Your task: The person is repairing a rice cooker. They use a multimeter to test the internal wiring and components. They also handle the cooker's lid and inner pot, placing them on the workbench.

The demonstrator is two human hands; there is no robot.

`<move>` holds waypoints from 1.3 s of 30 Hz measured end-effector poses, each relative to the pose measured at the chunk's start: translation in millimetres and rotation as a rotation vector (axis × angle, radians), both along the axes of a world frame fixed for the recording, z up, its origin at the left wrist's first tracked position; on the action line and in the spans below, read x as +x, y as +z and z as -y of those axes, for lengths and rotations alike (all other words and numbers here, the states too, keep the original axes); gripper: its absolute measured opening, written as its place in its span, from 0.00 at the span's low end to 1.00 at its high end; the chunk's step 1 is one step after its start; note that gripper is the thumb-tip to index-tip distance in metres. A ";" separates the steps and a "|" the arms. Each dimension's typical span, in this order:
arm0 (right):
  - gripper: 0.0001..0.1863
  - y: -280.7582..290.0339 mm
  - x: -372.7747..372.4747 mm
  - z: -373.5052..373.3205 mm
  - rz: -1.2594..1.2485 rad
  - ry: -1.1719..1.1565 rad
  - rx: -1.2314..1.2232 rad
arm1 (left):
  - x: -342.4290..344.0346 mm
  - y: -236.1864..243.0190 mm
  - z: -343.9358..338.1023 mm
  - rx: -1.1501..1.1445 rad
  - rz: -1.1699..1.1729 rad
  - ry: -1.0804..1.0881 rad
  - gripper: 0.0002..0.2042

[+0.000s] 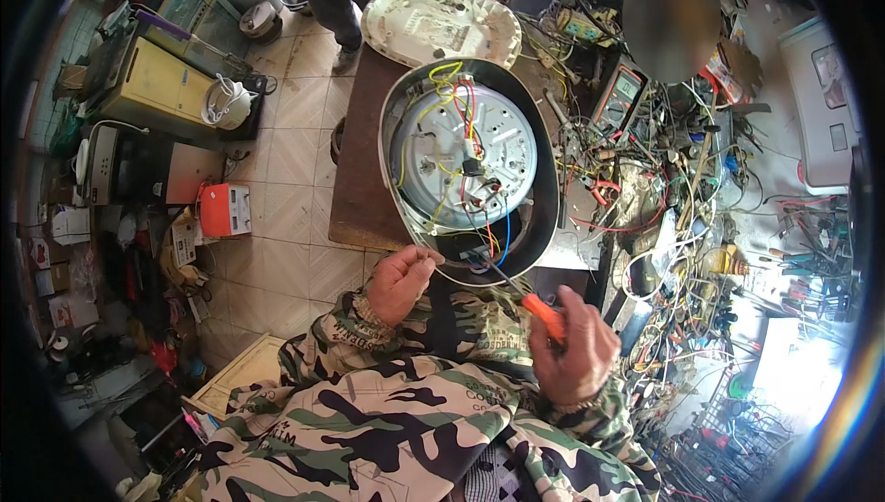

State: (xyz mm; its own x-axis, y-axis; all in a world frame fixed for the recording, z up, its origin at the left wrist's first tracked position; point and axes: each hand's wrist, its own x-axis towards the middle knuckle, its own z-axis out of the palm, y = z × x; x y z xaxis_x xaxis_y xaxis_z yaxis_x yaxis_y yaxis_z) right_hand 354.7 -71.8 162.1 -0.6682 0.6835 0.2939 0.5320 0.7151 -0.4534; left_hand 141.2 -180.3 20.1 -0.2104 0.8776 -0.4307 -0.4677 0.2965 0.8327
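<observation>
An upturned oval appliance housing (548, 147), probably a rice cooker, stands before me with its underside exposed. Inside is a round silvery metal pan (424, 170), crossed by red, yellow and blue wires (505, 242). My right hand (579, 354) grips a screwdriver (542, 316) by its orange handle. Its shaft slants into the near end of the housing, by a small dark part (474, 256); the exact tip contact is hard to see. My left hand (403, 284) is closed in a pinch at the near left rim; whatever its fingertips hold is too small to make out.
Beyond the housing lies its cream oval base cover (442, 23), on the brown table (355, 170). At right, a multimeter (619, 96) and red-handled pliers (604, 192) sit among tangled wires. A person's legs (332, 4) stand at the back. A red box (225, 210) is at left.
</observation>
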 end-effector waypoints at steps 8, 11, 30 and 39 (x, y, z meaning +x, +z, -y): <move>0.21 22.5 27.9 -8.5 0.014 -0.199 0.057 | 6.0 -4.7 -5.5 -0.016 -0.039 -0.074 0.14; 0.20 -4.4 25.5 -14.1 -0.025 -0.204 0.033 | 6.7 -5.7 -3.9 -0.036 -0.071 -0.105 0.14; 0.16 -27.9 22.7 -29.1 -0.103 -0.274 -0.019 | 15.3 0.4 -5.5 -0.099 -0.089 -0.049 0.11; 0.17 7.0 35.4 -13.2 -0.123 -0.286 0.077 | 12.1 -4.2 -4.5 -0.120 -0.027 0.008 0.11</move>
